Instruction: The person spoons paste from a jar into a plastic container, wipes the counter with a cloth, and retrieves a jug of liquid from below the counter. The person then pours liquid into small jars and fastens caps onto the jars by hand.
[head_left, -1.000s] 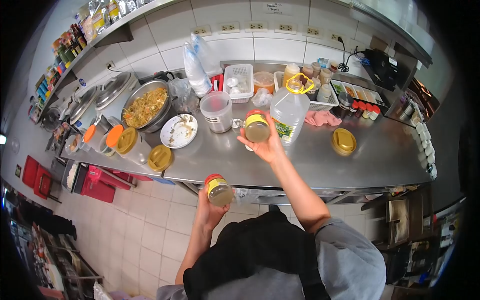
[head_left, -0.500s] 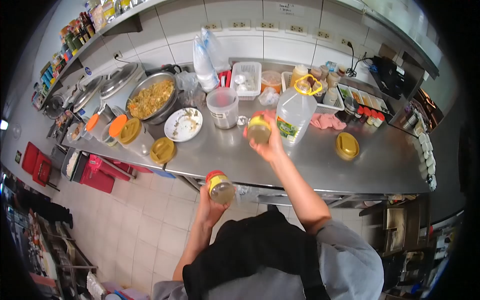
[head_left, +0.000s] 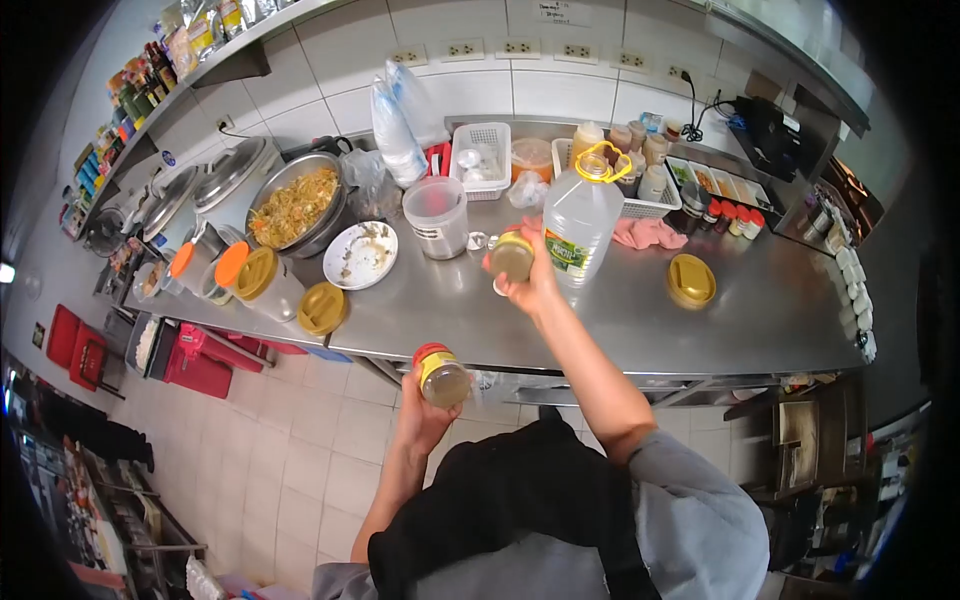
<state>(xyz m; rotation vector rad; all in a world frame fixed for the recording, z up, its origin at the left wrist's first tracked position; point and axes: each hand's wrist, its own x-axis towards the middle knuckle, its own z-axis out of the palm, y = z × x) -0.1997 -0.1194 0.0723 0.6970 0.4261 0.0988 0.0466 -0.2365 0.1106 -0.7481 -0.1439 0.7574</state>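
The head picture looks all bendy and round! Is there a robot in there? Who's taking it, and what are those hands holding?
There's no robot here, just a person using two bare hands. They wear a camera on their head, looking forward and down, so you see nearly what they see. The camera gives a very wide view, which makes straight things look curved.

The left hand holds a jar with a red lid and yellow label. The right hand holds another jar, over the shiny metal counter.

On the counter are a big clear bottle with a yellow handle, a see-through tub, a white plate with food scraps, a pink cloth and a metal bowl full of food.
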